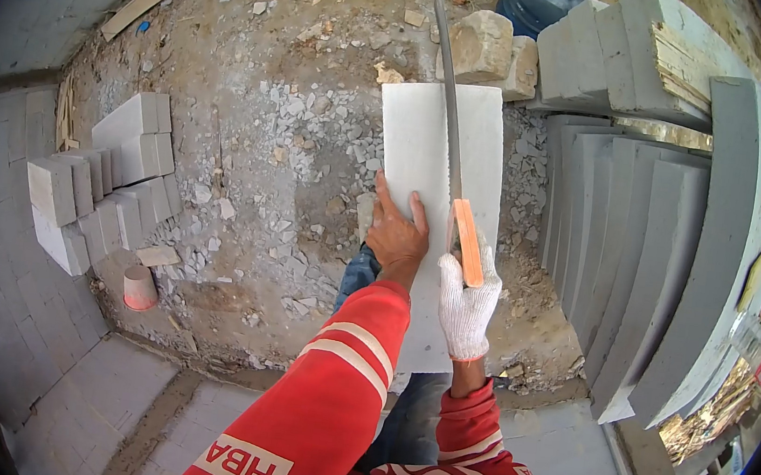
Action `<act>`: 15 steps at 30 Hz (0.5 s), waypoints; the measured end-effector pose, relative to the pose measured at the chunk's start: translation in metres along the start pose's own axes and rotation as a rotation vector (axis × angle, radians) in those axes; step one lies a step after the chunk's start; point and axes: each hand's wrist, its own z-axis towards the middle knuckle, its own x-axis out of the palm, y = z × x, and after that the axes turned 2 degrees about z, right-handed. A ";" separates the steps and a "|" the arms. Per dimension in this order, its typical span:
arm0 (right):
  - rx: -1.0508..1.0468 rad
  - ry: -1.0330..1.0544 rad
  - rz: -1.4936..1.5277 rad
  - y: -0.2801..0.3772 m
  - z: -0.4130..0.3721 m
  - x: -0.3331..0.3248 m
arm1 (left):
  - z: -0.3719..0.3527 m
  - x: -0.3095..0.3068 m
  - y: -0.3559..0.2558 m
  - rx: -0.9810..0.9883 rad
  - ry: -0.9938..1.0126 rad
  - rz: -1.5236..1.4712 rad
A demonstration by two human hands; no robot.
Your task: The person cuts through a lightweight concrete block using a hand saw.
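Note:
A pale concrete block (pixel 411 138) lies lengthwise in front of me, its near end towards my legs. My left hand (pixel 396 237) is bare and rests on the block's left side with fingers spread. In a white knitted glove, my right hand (pixel 467 305) is closed around the orange handle of a hand saw (pixel 465 233). The long toothed blade runs away from me along the block's upper face and reaches past its far end. Whether the teeth have cut into the block cannot be made out.
Large grey blocks (pixel 614 245) stand in a row at the right. Smaller cut blocks (pixel 115 179) are piled at the left, near a pinkish cup (pixel 140 288). Rubble (pixel 300 163) covers the ground. A blue water jug (pixel 534 2) and stones (pixel 479 47) sit beyond the block.

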 end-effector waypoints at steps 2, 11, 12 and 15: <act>0.045 0.019 -0.041 -0.008 -0.015 -0.009 | 0.001 -0.006 -0.004 -0.017 0.029 0.016; 0.064 0.023 -0.088 -0.011 -0.018 -0.014 | 0.001 -0.003 -0.001 -0.006 0.017 0.001; 0.062 0.006 -0.064 -0.013 -0.027 -0.015 | 0.000 -0.002 -0.001 0.005 -0.002 0.008; 0.047 0.015 -0.108 -0.011 -0.019 -0.013 | -0.001 -0.003 -0.002 -0.010 0.008 0.026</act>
